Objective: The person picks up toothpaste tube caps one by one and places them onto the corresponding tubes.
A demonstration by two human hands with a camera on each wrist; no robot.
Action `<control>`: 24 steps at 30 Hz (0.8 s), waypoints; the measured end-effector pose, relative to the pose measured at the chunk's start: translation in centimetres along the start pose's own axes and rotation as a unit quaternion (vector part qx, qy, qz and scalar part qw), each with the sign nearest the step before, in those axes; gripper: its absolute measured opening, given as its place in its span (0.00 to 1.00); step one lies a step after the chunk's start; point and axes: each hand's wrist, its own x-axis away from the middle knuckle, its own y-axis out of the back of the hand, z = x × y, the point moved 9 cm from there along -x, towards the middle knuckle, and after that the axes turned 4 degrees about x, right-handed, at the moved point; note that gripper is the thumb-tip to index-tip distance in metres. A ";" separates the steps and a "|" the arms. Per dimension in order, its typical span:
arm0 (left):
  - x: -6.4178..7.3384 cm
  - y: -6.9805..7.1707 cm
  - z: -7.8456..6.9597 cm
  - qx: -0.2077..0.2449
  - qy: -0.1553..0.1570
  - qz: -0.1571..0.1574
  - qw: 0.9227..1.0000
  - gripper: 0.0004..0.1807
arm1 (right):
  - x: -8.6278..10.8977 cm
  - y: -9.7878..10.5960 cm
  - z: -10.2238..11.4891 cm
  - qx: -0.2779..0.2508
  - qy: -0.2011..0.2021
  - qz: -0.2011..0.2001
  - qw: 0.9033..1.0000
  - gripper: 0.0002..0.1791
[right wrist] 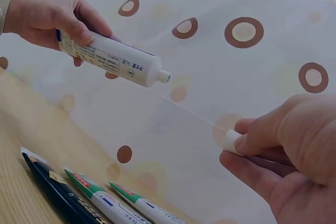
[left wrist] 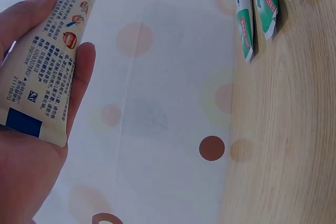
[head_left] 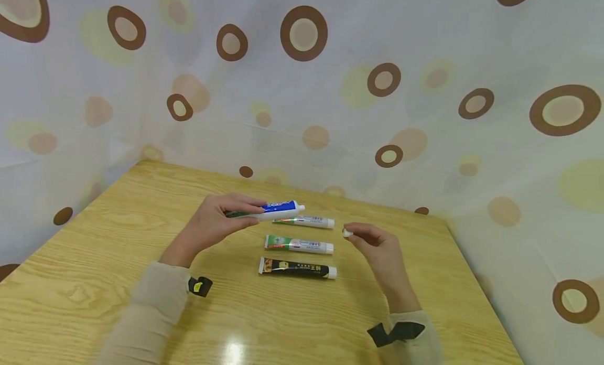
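Above the table, my left hand (head_left: 219, 215) grips a blue and white toothpaste tube (head_left: 280, 210) round its body. The tube's bare nozzle (right wrist: 164, 76) points toward my right hand and has no cap on it. Between thumb and fingertips, my right hand (head_left: 379, 252) pinches a small white cap (right wrist: 231, 142), apart from the tube. In the left wrist view the printed back of the tube (left wrist: 44, 72) shows, its flat crimped end near the palm.
On the wooden table (head_left: 226, 312) lie two green and white toothpaste tubes, a far one (head_left: 317, 222) and a nearer one (head_left: 302, 245). A black toothpaste tube (head_left: 298, 268) lies nearest, roughly parallel to them. A dotted sheet (head_left: 264, 92) rises behind and beside the table.
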 end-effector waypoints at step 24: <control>0.0 -4.7 -2.0 0.031 -0.056 0.097 0.993 0.08 | 1.2 -2.8 1.6 -0.023 0.024 0.067 0.997 0.16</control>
